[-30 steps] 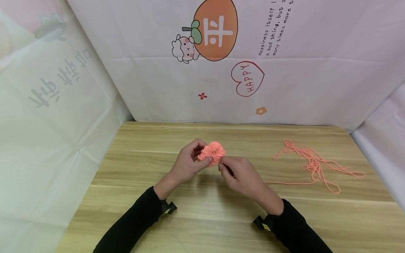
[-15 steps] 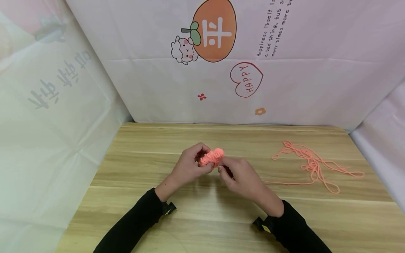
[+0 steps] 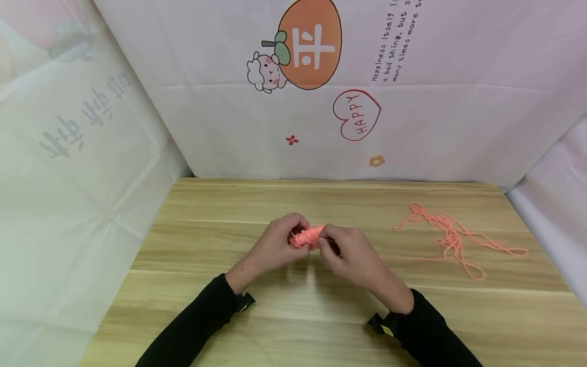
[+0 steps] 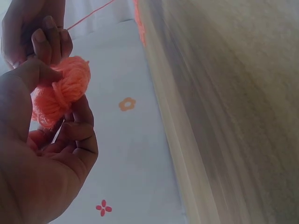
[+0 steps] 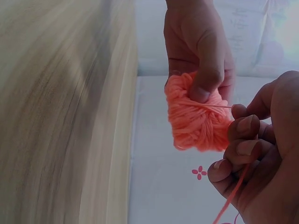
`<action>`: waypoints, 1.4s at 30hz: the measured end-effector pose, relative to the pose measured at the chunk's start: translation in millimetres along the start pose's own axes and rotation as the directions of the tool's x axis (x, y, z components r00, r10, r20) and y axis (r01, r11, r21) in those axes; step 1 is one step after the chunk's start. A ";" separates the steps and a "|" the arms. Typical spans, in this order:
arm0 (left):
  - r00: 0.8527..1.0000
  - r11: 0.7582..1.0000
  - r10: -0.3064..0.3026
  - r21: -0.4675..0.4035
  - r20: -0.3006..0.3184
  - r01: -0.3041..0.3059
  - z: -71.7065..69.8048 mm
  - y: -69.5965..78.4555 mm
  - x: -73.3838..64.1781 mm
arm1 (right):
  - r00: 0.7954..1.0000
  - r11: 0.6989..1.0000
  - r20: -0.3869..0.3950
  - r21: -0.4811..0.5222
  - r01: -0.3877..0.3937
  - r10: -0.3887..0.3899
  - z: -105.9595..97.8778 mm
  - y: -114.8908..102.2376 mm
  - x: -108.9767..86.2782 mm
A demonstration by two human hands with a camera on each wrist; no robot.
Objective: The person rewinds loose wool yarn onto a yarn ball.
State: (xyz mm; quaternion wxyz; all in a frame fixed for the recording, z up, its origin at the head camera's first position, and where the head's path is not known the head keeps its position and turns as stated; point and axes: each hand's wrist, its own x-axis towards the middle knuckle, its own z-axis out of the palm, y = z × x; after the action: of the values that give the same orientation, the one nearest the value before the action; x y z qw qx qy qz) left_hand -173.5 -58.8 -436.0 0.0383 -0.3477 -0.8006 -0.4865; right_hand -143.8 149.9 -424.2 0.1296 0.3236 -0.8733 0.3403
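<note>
A small coral ball of yarn [image 5: 196, 123] is held above the table by my left hand [image 3: 275, 242], its thumb pressed on the near side and fingers behind. In the right wrist view the left thumb lies on the windings. My right hand [image 3: 350, 255] is close at the ball's right side, pinching the yarn strand [image 5: 217, 106] between thumb and fingertips. That strand runs taut from the ball into the pinch. Below the curled fingers the strand hangs out again [image 5: 231, 196]. In the left wrist view the ball [image 4: 63, 91] shows bundled loops, with the right fingers just behind it.
A loose tangle of coral yarn [image 3: 451, 237] lies on the right part of the wooden table [image 3: 293, 326], one strand leading from it toward my right hand. A white printed cloth [image 3: 220, 127] hangs behind the table's far edge, with more white cloth at both sides.
My left hand has turned the yarn ball and lowered slightly toward me, so less of the ball shows. The right hand stays close to it. The trailing strand and near loop of the tangle have shifted.
</note>
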 end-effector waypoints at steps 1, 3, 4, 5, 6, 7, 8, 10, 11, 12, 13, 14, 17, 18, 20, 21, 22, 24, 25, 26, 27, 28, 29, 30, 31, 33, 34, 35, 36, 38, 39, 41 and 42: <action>1.000 1.000 0.003 0.021 0.009 -0.003 1.4 -4.5 -0.2 | 1.000 1.000 -0.003 -0.001 -0.001 0.001 -0.4 0.1 0.0; 1.000 0.999 0.008 0.053 0.030 -0.010 3.4 -12.2 -0.9 | 1.000 1.000 -0.006 0.005 -0.004 0.004 -0.7 0.7 0.1; 0.999 0.998 0.010 0.063 0.042 -0.013 4.0 -14.6 -1.1 | 1.000 1.000 -0.008 0.005 -0.006 0.006 -1.2 1.0 0.2; 0.999 0.998 0.013 0.068 0.051 -0.016 4.1 -16.4 -1.3 | 1.000 1.000 -0.010 0.008 -0.010 0.011 -1.6 1.4 0.2; 0.998 0.997 0.016 0.071 0.059 -0.020 4.4 -17.7 -1.5 | 1.000 1.000 -0.013 0.010 -0.013 0.013 -1.9 1.9 0.2; 0.998 0.997 0.018 0.070 0.068 -0.023 4.3 -18.3 -1.6 | 1.000 1.000 -0.015 0.012 -0.016 0.016 -2.3 2.4 0.3; 0.997 0.997 0.021 0.067 0.076 -0.026 4.3 -18.6 -1.7 | 1.000 1.000 -0.016 0.013 -0.019 0.019 -2.8 2.8 0.4; 0.996 0.998 0.024 0.060 0.088 -0.030 4.0 -18.2 -1.7 | 1.000 1.000 -0.017 0.011 -0.020 0.021 -4.0 3.5 0.3; 0.995 0.998 0.024 0.058 0.093 -0.029 3.9 -17.8 -1.7 | 1.000 1.000 -0.017 0.010 -0.021 0.022 -4.4 3.9 0.4; 0.995 0.998 0.024 0.054 0.097 -0.029 3.7 -17.3 -1.7 | 1.000 1.000 -0.018 0.004 -0.022 0.022 -4.9 4.0 0.6; 0.995 0.998 0.023 0.049 0.101 -0.028 3.6 -16.8 -1.7 | 1.000 1.000 -0.018 0.003 -0.023 0.023 -5.4 4.0 0.8; 0.994 0.999 0.023 0.044 0.102 -0.028 3.6 -16.4 -1.6 | 1.000 1.000 -0.019 0.001 -0.024 0.024 -5.8 4.0 0.8; 0.994 0.999 0.031 0.036 0.101 -0.034 3.6 -16.0 -1.2 | 0.999 1.000 -0.024 -0.004 -0.027 0.026 -6.7 3.9 1.4; 0.994 0.999 0.034 0.033 0.102 -0.037 3.7 -16.1 -1.0 | 0.999 1.000 -0.025 -0.004 -0.026 0.026 -6.8 3.9 1.5; 0.994 0.999 0.040 0.027 0.106 -0.043 3.8 -16.2 -0.9 | 0.999 1.000 -0.028 -0.002 -0.027 0.027 -7.0 4.3 1.7; 0.993 0.999 0.043 0.023 0.109 -0.046 3.8 -16.3 -0.9 | 0.999 1.000 -0.029 -0.003 -0.028 0.028 -7.1 4.6 1.8; 0.993 0.999 0.045 0.016 0.113 -0.047 3.9 -16.0 -0.9 | 0.999 1.000 -0.028 -0.002 -0.029 0.029 -7.1 4.9 2.0; 0.991 0.998 0.055 0.000 0.121 -0.055 3.5 -14.2 -1.0 | 0.999 1.000 -0.027 -0.001 -0.031 0.031 -7.1 5.6 2.2; 0.990 0.998 0.064 -0.011 0.126 -0.063 3.0 -12.6 -0.9 | 0.999 1.000 -0.028 0.001 -0.031 0.031 -7.1 6.0 2.2; 0.989 0.997 0.076 -0.024 0.130 -0.074 2.6 -10.9 -0.5 | 0.999 1.000 -0.028 0.002 -0.029 0.029 -7.1 6.3 2.3; 0.987 0.996 0.090 -0.039 0.130 -0.086 1.7 -7.4 -0.3 | 0.999 1.000 -0.025 0.005 -0.027 0.027 -6.8 6.7 2.2; 0.986 0.993 0.105 -0.057 0.129 -0.099 0.5 -3.5 -0.2 | 0.999 1.000 -0.023 0.006 -0.023 0.023 -6.7 7.0 2.2; 0.984 0.991 0.120 -0.075 0.129 -0.111 -0.9 0.8 -0.1 | 1.000 1.000 -0.020 0.007 -0.018 0.019 -6.4 7.5 2.1; 0.983 0.988 0.133 -0.093 0.129 -0.122 -2.2 4.9 0.2 | 1.000 1.000 -0.017 0.006 -0.016 0.016 -6.2 7.8 2.1; 0.981 0.986 0.141 -0.110 0.129 -0.128 -3.5 8.6 0.3 | 1.000 1.000 -0.014 0.007 -0.015 0.016 -6.1 8.0 2.1; 0.980 0.982 0.147 -0.141 0.132 -0.129 -5.9 15.6 0.6 | 1.000 1.000 -0.007 0.014 -0.021 0.021 -6.1 8.4 2.2; 0.980 0.980 0.147 -0.151 0.137 -0.126 -6.7 17.1 0.9 | 1.000 1.000 -0.005 0.017 -0.025 0.025 -6.2 8.5 2.1; 0.979 0.980 0.144 -0.159 0.142 -0.121 -7.2 18.2 1.1 | 1.000 0.999 -0.003 0.018 -0.029 0.029 -6.3 8.5 2.1; 0.979 0.979 0.140 -0.168 0.147 -0.115 -7.4 18.4 1.2 | 0.999 0.999 -0.002 0.018 -0.032 0.033 -6.4 8.5 2.1; 0.979 0.976 0.132 -0.194 0.155 -0.101 -7.5 18.0 1.4 | 0.999 0.999 0.001 0.020 -0.035 0.035 -6.6 8.5 2.0; 0.980 0.974 0.128 -0.208 0.155 -0.094 -7.3 17.3 1.3 | 0.999 0.999 0.001 0.017 -0.034 0.034 -6.8 8.2 2.0; 0.981 0.967 0.122 -0.240 0.154 -0.083 -7.1 15.8 1.0 | 1.000 1.000 0.003 0.013 -0.029 0.029 -6.7 8.0 1.9; 0.981 0.963 0.119 -0.259 0.153 -0.076 -6.9 14.9 0.7 | 1.000 1.000 0.003 0.016 -0.026 0.026 -6.5 8.0 1.9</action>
State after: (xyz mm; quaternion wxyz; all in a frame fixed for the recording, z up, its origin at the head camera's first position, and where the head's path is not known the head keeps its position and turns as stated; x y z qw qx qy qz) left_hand -167.1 -59.8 -420.8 -0.0493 -0.4284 -0.7144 -0.5510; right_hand -150.3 157.9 -422.6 0.1212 0.3139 -0.8749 0.3484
